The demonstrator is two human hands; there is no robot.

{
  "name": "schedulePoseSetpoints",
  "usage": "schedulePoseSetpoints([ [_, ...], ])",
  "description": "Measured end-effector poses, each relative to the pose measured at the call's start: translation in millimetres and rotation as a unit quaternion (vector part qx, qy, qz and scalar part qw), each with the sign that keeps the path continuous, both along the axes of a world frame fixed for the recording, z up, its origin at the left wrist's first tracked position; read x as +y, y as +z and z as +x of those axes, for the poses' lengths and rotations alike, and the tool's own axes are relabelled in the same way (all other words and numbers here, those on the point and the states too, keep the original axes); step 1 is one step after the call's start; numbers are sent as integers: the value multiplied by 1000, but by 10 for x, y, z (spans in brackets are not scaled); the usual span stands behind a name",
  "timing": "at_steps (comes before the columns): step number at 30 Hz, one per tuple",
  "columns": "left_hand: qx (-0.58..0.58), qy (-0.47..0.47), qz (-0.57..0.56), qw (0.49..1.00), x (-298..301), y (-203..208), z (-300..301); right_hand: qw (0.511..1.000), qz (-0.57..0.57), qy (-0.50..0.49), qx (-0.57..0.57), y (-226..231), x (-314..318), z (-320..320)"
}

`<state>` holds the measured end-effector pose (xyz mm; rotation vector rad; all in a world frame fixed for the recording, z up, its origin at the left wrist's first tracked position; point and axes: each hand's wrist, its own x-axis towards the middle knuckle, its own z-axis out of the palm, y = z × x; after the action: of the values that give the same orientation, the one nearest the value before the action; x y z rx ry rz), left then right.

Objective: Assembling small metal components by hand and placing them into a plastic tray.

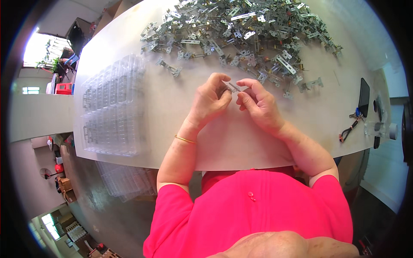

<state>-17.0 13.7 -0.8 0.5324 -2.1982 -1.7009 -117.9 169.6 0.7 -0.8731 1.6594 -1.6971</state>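
A small silvery metal bracket is pinched between my two hands over the middle of the table. My left hand grips its left end with thumb and fingers closed. On the other end, my right hand closes with its thumb and forefinger. Just beyond my hands spreads a large heap of similar metal brackets. A single loose bracket lies apart to the left of the heap, and another bracket lies at its right edge.
Clear plastic compartment trays lie on the table's left side, some slots holding metal pieces. More clear trays sit below the table edge. At the right are a black phone, keys on a dark strap and a clear plastic bag.
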Motion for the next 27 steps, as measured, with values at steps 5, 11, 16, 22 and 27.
schedulePoseSetpoints([
  [5, 29, -1, -56, 998, -15, 22, 23, 999, 24, 33, -24, 96, -84, -28],
  [11, 23, 23, -140, 990, -62, 80, 39, 989, 63, 14, 130, 34, -225, -110],
  [16, -25, 11, -131, 991, -115, 138, 56, 986, 20, -19, 166, 1, -450, -96],
  [22, 13, 37, 224, 974, -327, 113, 66, 990, -87, -106, 26, 70, -592, -36],
  [27, 66, 45, 339, 938, -412, 106, 100, 997, -36, -61, -8, -30, -460, 59],
])
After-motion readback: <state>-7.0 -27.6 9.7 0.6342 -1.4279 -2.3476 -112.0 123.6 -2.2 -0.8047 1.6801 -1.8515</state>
